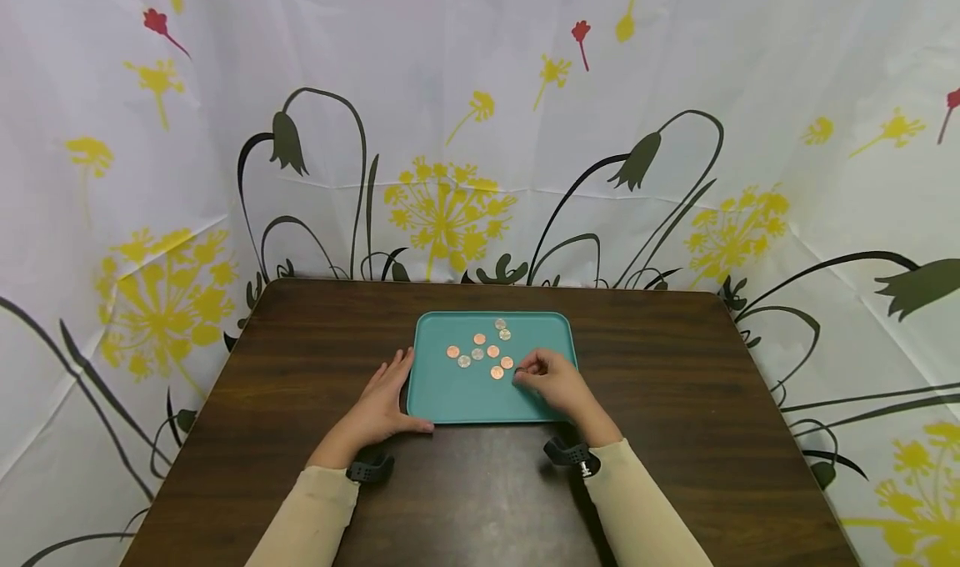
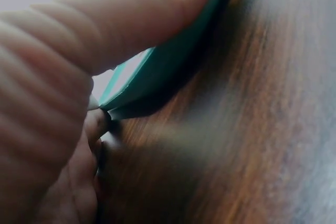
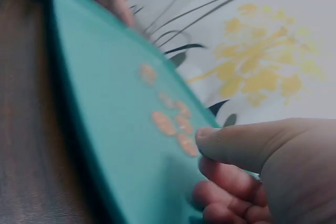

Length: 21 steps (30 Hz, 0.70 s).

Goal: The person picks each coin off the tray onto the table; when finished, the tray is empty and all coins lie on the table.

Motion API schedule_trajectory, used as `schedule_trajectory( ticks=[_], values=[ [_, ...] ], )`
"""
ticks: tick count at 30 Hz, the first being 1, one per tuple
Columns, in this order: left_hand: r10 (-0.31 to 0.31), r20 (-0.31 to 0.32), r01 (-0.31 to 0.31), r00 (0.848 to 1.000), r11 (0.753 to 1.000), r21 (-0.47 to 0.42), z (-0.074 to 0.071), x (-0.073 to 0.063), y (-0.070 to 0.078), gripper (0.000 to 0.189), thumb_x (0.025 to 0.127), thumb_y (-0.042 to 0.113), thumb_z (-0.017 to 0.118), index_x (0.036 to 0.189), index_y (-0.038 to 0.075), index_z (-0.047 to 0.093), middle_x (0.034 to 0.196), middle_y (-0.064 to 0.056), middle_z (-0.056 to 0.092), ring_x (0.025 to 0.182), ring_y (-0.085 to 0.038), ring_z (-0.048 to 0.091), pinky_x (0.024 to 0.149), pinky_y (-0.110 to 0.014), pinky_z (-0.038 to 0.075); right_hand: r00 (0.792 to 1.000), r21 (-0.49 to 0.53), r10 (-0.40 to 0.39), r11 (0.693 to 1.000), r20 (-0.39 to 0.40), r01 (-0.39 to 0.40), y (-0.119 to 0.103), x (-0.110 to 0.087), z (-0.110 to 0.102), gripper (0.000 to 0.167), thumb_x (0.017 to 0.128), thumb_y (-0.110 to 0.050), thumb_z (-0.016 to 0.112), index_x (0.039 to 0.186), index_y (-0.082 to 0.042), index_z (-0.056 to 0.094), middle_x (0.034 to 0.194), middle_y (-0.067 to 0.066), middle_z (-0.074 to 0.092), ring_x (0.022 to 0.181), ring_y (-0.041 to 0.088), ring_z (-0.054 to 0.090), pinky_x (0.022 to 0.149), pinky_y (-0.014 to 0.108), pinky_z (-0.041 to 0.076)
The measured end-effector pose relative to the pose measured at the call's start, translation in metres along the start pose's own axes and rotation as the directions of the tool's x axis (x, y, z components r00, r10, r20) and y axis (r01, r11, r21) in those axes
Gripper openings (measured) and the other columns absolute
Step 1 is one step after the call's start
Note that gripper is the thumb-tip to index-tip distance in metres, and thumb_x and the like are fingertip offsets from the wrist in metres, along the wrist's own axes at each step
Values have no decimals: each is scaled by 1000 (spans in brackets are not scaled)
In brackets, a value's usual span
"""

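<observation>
On the table lies a teal tray (image 1: 446,396) with several coins, some copper like the penny (image 1: 497,373) and some silver like the coin (image 1: 464,361). My left hand (image 1: 382,400) spans the tray's near left corner, fingers straight along the left side. Its thumb (image 2: 131,17) rests against the near wall. Over the tray's right part, my right hand (image 1: 551,379) has thumb and forefinger pinched together; a small dark edge at the tips looks like a coin, mostly hidden. Copper coins (image 3: 164,123) lie just beyond that thumb (image 3: 210,139) in the right wrist view.
The dark brown wooden table (image 1: 675,367) extends around the tray on every side. Behind its far edge hangs a white cloth (image 1: 480,33) printed with flowers. A dark band (image 1: 370,469) circles the left wrist, and another band (image 1: 567,453) the right.
</observation>
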<state>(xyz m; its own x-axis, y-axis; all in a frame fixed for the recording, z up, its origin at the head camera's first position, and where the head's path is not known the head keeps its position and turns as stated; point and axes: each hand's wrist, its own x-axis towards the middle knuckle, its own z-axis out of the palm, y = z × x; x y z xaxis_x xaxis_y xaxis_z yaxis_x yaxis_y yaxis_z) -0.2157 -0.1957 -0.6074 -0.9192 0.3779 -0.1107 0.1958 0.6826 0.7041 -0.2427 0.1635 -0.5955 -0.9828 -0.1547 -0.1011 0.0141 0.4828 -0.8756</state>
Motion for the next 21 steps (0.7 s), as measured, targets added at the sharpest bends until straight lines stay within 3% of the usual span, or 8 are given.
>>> schedule_trajectory(
  ticks=[4, 7, 10, 12, 15, 18, 21],
  values=[
    [10, -12, -10, 1000, 1000, 12, 1, 1, 0, 146, 74, 54, 100, 175, 2, 7, 182, -24, 12, 171, -43, 6, 137, -65, 2, 989, 131, 41, 991, -145, -22, 1, -5, -22, 10, 101, -19, 81, 105, -11, 76, 84, 6, 68, 70, 19, 61, 62, 28, 51],
    [13, -15, -13, 1000, 1000, 11, 1, 2, 2, 147, 74, 55, 100, 175, 1, 7, 182, -24, 12, 171, -43, 6, 137, -65, 2, 953, 200, 106, 979, -285, -49, 7, -4, -53, 16, 105, -19, 76, 111, -5, 74, 87, 13, 70, 69, 22, 66, 57, 28, 54],
    [17, -15, -17, 1000, 1000, 0, 2, 3, 3, 147, 74, 54, 100, 175, 2, 7, 183, -22, 12, 171, -42, 5, 137, -65, 2, 910, 197, 171, 975, -378, -101, 19, 1, -86, 21, 107, -22, 73, 114, -3, 73, 93, 12, 74, 73, 19, 70, 57, 28, 55],
    [22, -18, -22, 1000, 1000, -1, 2, 4, 3, 146, 75, 54, 99, 175, 2, 7, 183, -22, 11, 172, -42, 5, 137, -65, 2, 897, 210, 197, 970, -395, -121, 29, 9, -103, 24, 108, -24, 71, 116, -1, 72, 95, 11, 75, 74, 17, 72, 57, 28, 56],
    [18, -20, -18, 1000, 1000, 6, 1, 4, 2, 146, 75, 53, 99, 175, 2, 7, 183, -22, 11, 172, -42, 5, 137, -65, 1, 904, 256, 245, 954, -350, -159, 43, 21, -119, 31, 108, -28, 71, 120, 0, 70, 97, 6, 78, 75, 13, 74, 57, 27, 58],
    [6, -21, -5, 1000, 1000, 23, 2, 2, 0, 147, 74, 53, 100, 175, 2, 7, 183, -22, 11, 172, -42, 5, 137, -64, 2, 909, 325, 291, 926, -298, -190, 56, 30, -126, 34, 107, -28, 73, 122, 2, 69, 95, 3, 79, 73, 10, 76, 56, 25, 59],
    [19, -19, -19, 1000, 1000, 19, 3, 2, 0, 147, 74, 54, 99, 175, 2, 7, 182, -24, 12, 171, -44, 6, 136, -66, 2, 904, 327, 296, 925, -308, -191, 64, 35, -128, 32, 107, -25, 73, 120, 3, 70, 90, 1, 76, 67, 9, 75, 54, 22, 57]
  ],
)
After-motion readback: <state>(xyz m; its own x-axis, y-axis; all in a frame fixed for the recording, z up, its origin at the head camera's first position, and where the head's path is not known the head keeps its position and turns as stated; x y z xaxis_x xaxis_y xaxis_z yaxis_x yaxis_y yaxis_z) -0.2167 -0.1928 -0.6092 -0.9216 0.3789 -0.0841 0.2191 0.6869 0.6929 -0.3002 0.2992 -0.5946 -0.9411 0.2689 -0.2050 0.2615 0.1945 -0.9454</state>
